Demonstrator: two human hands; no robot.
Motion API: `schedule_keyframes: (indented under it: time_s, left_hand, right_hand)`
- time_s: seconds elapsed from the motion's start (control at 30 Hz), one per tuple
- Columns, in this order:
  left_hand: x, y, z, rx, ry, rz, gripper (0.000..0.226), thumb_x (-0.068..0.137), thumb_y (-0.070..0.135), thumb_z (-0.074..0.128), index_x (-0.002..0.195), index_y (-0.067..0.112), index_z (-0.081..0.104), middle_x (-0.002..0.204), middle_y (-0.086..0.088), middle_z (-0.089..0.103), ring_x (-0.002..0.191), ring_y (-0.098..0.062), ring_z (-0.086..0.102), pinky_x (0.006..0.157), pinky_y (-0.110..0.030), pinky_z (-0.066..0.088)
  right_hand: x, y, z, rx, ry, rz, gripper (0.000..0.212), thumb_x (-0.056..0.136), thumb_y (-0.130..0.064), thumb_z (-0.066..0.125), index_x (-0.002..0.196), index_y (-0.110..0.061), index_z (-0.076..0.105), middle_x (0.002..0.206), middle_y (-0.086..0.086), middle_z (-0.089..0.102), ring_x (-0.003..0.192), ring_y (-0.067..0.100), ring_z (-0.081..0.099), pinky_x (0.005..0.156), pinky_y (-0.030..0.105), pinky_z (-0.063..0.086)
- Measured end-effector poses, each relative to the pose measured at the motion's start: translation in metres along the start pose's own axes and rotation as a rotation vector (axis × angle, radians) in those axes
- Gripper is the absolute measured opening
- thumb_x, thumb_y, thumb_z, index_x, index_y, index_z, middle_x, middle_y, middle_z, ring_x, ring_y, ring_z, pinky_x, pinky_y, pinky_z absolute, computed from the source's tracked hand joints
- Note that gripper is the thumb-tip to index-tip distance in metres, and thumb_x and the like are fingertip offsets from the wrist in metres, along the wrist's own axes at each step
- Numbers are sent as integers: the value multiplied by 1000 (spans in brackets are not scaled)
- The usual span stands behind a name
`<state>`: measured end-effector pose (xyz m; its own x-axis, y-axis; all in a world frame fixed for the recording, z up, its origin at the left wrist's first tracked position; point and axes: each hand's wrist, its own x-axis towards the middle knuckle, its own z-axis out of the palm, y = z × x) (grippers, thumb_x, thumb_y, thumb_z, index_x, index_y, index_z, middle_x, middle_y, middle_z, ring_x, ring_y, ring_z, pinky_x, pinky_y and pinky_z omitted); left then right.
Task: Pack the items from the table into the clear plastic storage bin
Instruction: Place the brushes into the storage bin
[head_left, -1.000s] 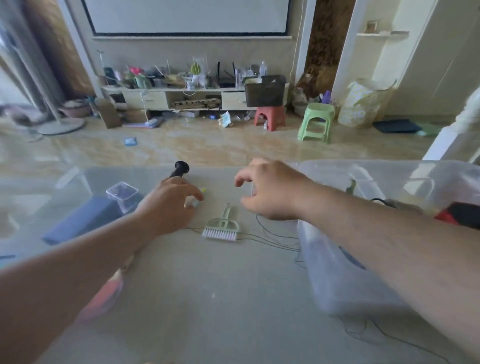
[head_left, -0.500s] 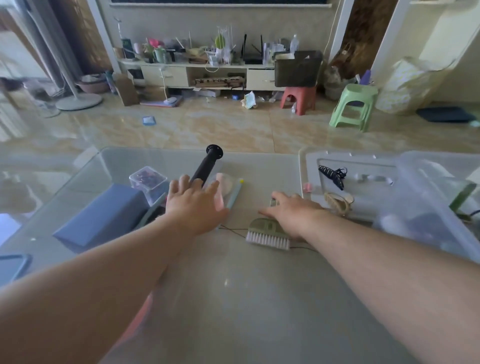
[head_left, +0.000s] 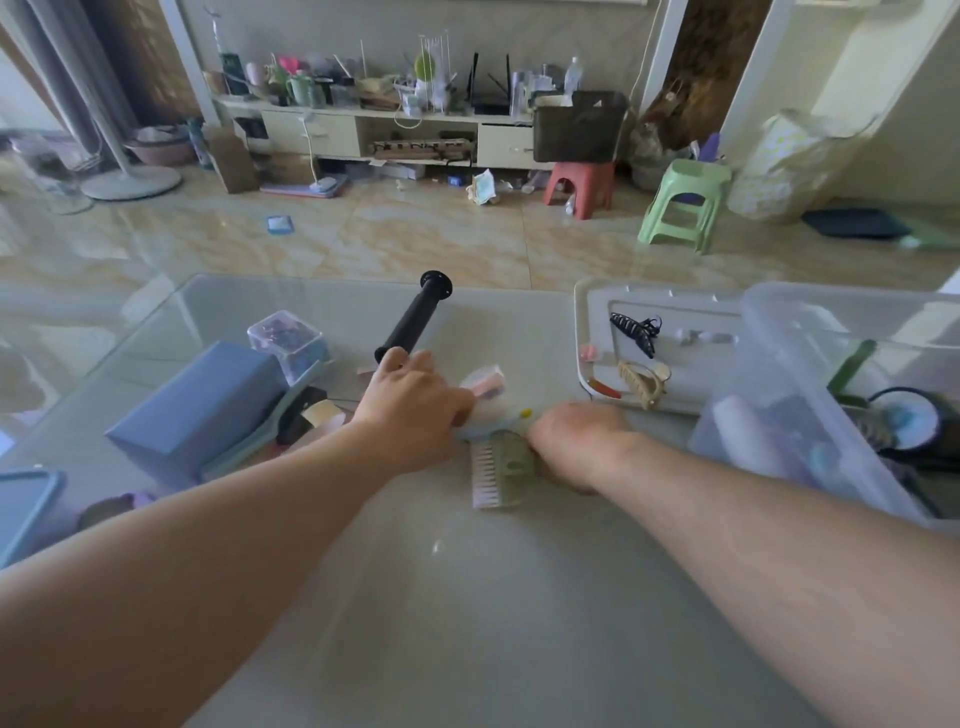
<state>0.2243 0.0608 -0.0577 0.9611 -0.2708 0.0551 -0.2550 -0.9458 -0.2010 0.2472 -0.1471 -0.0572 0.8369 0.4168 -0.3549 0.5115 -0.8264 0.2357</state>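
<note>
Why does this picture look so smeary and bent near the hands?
Head view: the right hand and the green brush under it are smeared by motion; the left hand is sharper. Window light glares off the glass table. The wide lens bows the doorframes and stretches the forearms.

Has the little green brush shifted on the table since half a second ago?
Yes. The green brush has turned: its bristles now face left, toward the blue box, instead of toward the camera. The right hand grips its handle end.

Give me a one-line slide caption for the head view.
Right hand grips a pale green hand brush on the glass table; left hand reaches beside it, clear plastic storage bin at right.
</note>
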Motion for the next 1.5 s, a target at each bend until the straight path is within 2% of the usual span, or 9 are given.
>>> schedule_keyframes:
  time_s: [0.1, 0.27, 0.37, 0.53, 0.7, 0.93, 1.17, 1.4, 1.5]
  left_hand:
    - [-14, -2, -18, -253, 174, -42, 14, 81, 38, 59, 95, 37, 62, 79, 12, 58, 100, -18, 56, 90, -36, 33]
    - [-25, 19, -91, -1042, 214, -337, 19, 103, 22, 43, 100, 38, 51, 83, -5, 59, 65, -26, 52, 56, -33, 40]
    - [-29, 35, -138, -1379, 255, -520, 45, 96, 6, 34, 94, 47, 53, 88, -14, 56, 69, -27, 52, 53, -35, 41]
    - [-29, 74, -199, -1662, 320, -491, 16, 83, 32, 54, 95, 34, 64, 109, -22, 65, 89, -34, 68, 74, -49, 57]
    - [-9, 148, -234, -1303, 229, -147, 51, 84, 32, 80, 116, 36, 41, 100, -5, 72, 83, -25, 74, 70, -44, 63]
    - [27, 259, -258, -796, 291, 290, 41, 95, 40, 68, 124, 27, 43, 97, 8, 71, 72, -13, 70, 58, -36, 62]
    - [73, 334, -201, 95, 116, 312, 68, 86, 8, 64, 142, 19, 26, 127, -13, 50, 115, -32, 51, 79, -38, 38]
    - [82, 340, -160, 55, -381, 378, 98, 88, 64, 63, 157, 18, 11, 150, -19, 29, 135, -38, 35, 105, -48, 38]
    - [86, 337, -165, 17, -459, 428, 62, 94, 49, 62, 146, 31, 33, 139, -10, 39, 119, -31, 51, 94, -45, 45]
  right_hand:
    - [-28, 2, -16, -5, 18, -54, 8, 88, -20, 69, 94, -15, 68, 85, 7, 60, 88, 32, 70, 65, 29, 46]
    - [-95, 23, -78, 106, 130, -44, 16, 84, -32, 66, 79, -19, 60, 78, 2, 58, 77, 27, 65, 54, 25, 42]
    - [-145, 51, -116, 221, 223, -66, 13, 81, -36, 68, 81, -23, 70, 78, -3, 68, 77, 20, 66, 62, 32, 56]
    - [-226, 119, -141, 295, 437, 29, 12, 78, -37, 74, 78, -27, 67, 77, -11, 65, 74, 13, 62, 65, 33, 54]
    - [-288, 208, -112, 224, 447, 256, 13, 79, -37, 76, 83, -26, 68, 80, -7, 65, 78, 21, 63, 63, 32, 50]
    - [-313, 294, -26, 152, 243, 454, 17, 76, -40, 63, 78, -24, 67, 78, -8, 67, 82, 19, 66, 65, 29, 49]
    - [-299, 329, 25, 147, 172, 479, 11, 76, -37, 63, 78, -26, 65, 77, -5, 65, 70, 20, 63, 63, 34, 58]
    - [-287, 346, 48, 198, 132, 461, 14, 79, -34, 68, 74, -23, 61, 74, -4, 63, 69, 18, 60, 60, 33, 50]
    - [-280, 346, 51, 222, 118, 439, 16, 78, -37, 69, 72, -24, 62, 72, -6, 64, 69, 17, 61, 65, 35, 55]
